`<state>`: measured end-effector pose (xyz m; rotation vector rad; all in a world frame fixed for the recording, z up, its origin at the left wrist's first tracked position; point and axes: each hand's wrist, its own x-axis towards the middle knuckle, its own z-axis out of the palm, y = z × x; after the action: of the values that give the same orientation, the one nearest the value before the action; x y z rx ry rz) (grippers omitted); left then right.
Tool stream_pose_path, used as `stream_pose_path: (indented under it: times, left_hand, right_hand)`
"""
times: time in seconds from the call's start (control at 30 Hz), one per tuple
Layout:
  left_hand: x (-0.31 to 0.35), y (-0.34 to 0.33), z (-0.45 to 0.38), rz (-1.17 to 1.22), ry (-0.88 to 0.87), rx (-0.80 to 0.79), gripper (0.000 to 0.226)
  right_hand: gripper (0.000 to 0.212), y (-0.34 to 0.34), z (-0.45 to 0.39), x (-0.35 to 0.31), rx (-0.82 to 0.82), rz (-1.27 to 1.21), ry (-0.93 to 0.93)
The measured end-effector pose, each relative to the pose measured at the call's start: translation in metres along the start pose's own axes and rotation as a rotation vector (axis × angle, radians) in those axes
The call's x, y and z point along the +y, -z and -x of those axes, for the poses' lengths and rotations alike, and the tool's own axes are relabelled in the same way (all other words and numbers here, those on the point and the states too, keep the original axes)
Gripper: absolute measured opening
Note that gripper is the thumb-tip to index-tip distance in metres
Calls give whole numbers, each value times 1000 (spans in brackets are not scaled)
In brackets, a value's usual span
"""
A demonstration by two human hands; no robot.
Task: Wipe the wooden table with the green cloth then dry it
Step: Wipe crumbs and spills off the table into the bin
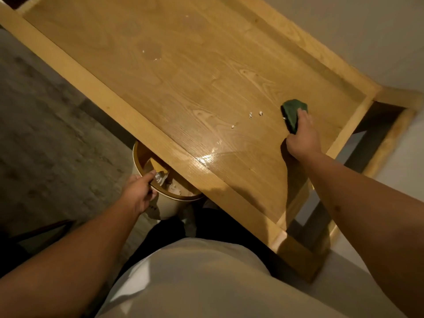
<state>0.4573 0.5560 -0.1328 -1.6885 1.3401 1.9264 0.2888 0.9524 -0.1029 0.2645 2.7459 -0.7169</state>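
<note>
Where the wooden counter (183, 83) crosses the view diagonally from far left to near right, its darker inset top is framed by a paler raised border. A glossy wet patch (213, 152) reflects light close to the near edge, and a fainter damp mark (149, 49) lies farther away toward the left. At the bottom of the view, the person's pale shirt (206, 283) fills the foreground, with both bare forearms reaching forward from it. Left of the counter lies a grey patterned floor (46, 134). A round cream bin (167, 191) with a brown inner rim sits partly under the counter's near edge, holding crumpled paper and scraps. The left hand (137, 191) is at the bin's rim with its fingers curled over the edge; whether they fully clamp it cannot be told. The right hand (302, 136) is closed over the green cloth (292, 113), pressing it flat against the counter near the right end. The cloth is bunched, its far part showing beyond the fingertips. Just left of the cloth, several small white crumbs (251, 115) are scattered on the wood, with one more (232, 126) slightly nearer. Two tiny white specks lie beside the far damp mark.
</note>
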Motion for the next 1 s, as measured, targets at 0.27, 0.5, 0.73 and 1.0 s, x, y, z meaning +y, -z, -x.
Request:
stream_pose_path:
  times: [0.27, 0.5, 0.73, 1.0]
  left_hand:
    - [2, 1, 9, -33, 6, 9, 17]
    - [-1, 5, 12, -35, -25, 33, 19]
    - [-5, 8, 8, -14, -38, 38, 22]
    - [-12, 15, 3, 47, -54, 11, 17]
  right_hand:
    - [79, -45, 33, -49, 30, 17, 67]
    - [79, -76, 64, -77, 64, -12, 55]
    - [77, -104, 86, -97, 81, -27, 119]
    - [78, -146, 130, -124, 117, -54, 128]
